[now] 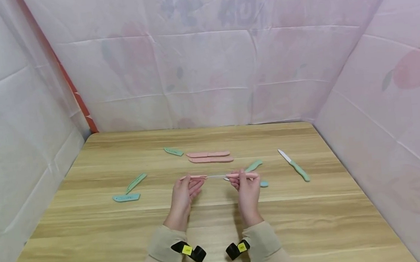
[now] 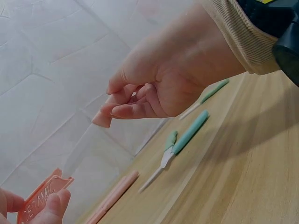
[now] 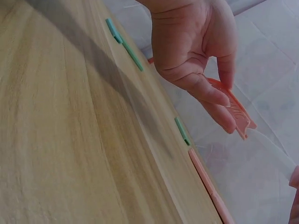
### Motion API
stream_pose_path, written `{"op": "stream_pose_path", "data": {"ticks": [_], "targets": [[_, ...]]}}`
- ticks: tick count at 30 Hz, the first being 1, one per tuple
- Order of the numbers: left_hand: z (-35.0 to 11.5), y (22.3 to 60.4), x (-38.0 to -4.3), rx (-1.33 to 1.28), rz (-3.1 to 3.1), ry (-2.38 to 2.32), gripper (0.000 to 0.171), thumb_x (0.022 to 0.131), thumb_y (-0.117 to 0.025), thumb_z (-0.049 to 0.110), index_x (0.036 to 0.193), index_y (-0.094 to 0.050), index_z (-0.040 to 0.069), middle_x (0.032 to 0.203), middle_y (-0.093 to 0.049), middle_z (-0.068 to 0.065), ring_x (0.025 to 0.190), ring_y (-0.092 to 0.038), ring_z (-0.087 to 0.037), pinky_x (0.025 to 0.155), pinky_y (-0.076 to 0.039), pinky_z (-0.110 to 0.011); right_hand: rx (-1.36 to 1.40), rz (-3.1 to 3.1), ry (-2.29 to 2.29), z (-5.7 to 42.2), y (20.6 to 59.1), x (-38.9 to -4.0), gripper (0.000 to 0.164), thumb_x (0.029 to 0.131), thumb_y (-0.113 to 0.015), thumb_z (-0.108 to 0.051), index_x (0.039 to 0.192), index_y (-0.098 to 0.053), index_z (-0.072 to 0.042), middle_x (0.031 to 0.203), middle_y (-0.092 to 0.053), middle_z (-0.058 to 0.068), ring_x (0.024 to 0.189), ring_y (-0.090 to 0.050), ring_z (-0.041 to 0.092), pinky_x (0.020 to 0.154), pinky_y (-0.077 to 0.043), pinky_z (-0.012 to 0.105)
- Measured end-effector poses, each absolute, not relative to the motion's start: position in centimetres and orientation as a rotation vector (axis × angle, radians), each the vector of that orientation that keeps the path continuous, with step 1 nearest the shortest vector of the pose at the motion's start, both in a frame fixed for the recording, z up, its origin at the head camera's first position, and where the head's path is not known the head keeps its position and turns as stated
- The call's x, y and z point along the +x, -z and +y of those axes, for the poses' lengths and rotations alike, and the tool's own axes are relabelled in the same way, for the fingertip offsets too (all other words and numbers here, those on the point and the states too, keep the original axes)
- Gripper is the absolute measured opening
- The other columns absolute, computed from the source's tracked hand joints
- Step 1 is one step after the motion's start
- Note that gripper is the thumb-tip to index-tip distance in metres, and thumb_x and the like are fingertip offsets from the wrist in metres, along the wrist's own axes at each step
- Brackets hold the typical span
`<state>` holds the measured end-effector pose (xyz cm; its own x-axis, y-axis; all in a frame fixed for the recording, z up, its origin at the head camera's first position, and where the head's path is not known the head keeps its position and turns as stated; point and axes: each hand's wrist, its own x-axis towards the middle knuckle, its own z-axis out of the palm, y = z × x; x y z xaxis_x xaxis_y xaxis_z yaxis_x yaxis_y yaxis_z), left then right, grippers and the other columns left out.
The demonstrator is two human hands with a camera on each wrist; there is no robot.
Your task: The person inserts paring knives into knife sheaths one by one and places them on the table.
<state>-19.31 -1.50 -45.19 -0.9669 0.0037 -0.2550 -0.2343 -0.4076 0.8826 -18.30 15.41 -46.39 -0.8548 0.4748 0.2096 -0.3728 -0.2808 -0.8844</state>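
Observation:
Over the middle of the table, my left hand (image 1: 180, 199) pinches a pink knife sheath (image 1: 200, 178) between thumb and fingers. Raised lettering reading CERAMIC shows on the sheath (image 2: 43, 201) in the left wrist view. My right hand (image 1: 249, 193) grips the handle of a pink paring knife (image 1: 252, 175), its white blade pointing left. In both wrist views the blade meets the sheath's mouth; most of it is outside, and how far the tip sits inside cannot be told. Beyond the hands lie two pink sheathed knives (image 1: 211, 160) side by side.
Left on the wooden table (image 1: 92, 241) are a blue sheath (image 1: 126, 197) and a green sheath (image 1: 136, 183); another green sheath (image 1: 173, 151) lies farther back. A green-handled knife (image 1: 299, 171) is at right. Behind my right hand lie another green knife (image 1: 254, 165) and a blue-handled one (image 1: 264, 183).

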Motion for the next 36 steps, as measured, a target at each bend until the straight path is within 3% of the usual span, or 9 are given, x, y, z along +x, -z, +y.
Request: {"op": "stream_pose_path", "data": {"ticks": [6,11,18,26,33,36], "targets": [[-1.5,45.1,-19.3,-0.317,1.62,-2.509,0.035,0.103,-0.033,0.019,0.107,-0.055,-0.009,0.1,-0.068,-0.016,0.089,-0.067,-0.018,0.076,-0.055,-0.03,-0.248,-1.438,-2.185,14.9,45.9,-18.0,0.024,0.098,-0.048,-0.01,0.106,-0.031,0.006,0.084,-0.064,0.019,0.062,-0.064,0.012,0.059,-0.054,0.02],[-1.6,45.1,-19.3,-0.312,1.62,-2.504,0.037,0.102,-0.035,0.018,0.111,-0.053,-0.013,0.1,-0.068,-0.017,0.089,-0.067,-0.018,0.075,-0.055,-0.029,-0.267,-1.44,-2.177,14.8,46.3,-18.0,0.029,0.097,-0.051,-0.01,0.105,-0.031,0.008,0.086,-0.063,0.025,0.061,-0.064,0.011,0.059,-0.055,0.021],[-1.7,45.0,-19.3,-0.299,1.616,-2.491,0.037,0.102,-0.032,0.017,0.116,-0.046,-0.015,0.1,-0.067,-0.018,0.087,-0.067,-0.018,0.075,-0.055,-0.028,-0.262,-1.421,-2.21,14.6,46.3,-18.0,0.027,0.097,-0.048,-0.007,0.106,-0.029,0.01,0.079,-0.065,0.012,0.06,-0.064,0.01,0.058,-0.054,0.02],[-1.6,44.9,-19.2,-0.286,1.629,-2.484,0.037,0.102,-0.032,0.016,0.114,-0.048,-0.015,0.097,-0.068,-0.017,0.086,-0.067,-0.017,0.075,-0.055,-0.028,-0.303,-1.406,-2.219,14.5,46.6,-18.2,0.022,0.097,-0.047,-0.003,0.105,-0.031,0.01,0.089,-0.059,0.035,0.058,-0.063,0.011,0.057,-0.054,0.019],[-1.6,44.9,-19.1,-0.278,1.651,-2.485,0.033,0.102,-0.034,0.018,0.112,-0.047,-0.01,0.1,-0.067,-0.017,0.088,-0.067,-0.018,0.077,-0.054,-0.029,-0.325,-1.411,-2.231,14.4,46.8,-18.1,0.02,0.097,-0.048,-0.007,0.103,-0.034,0.006,0.088,-0.061,0.03,0.059,-0.063,0.01,0.058,-0.054,0.019],[-1.6,44.8,-19.0,-0.267,1.652,-2.482,0.032,0.102,-0.034,0.018,0.11,-0.049,-0.01,0.1,-0.067,-0.017,0.088,-0.067,-0.018,0.075,-0.055,-0.028,-0.315,-1.41,-2.25,14.2,45.8,-17.7,0.017,0.097,-0.047,-0.005,0.101,-0.035,0.006,0.081,-0.064,0.021,0.059,-0.063,0.01,0.058,-0.054,0.019]]}}
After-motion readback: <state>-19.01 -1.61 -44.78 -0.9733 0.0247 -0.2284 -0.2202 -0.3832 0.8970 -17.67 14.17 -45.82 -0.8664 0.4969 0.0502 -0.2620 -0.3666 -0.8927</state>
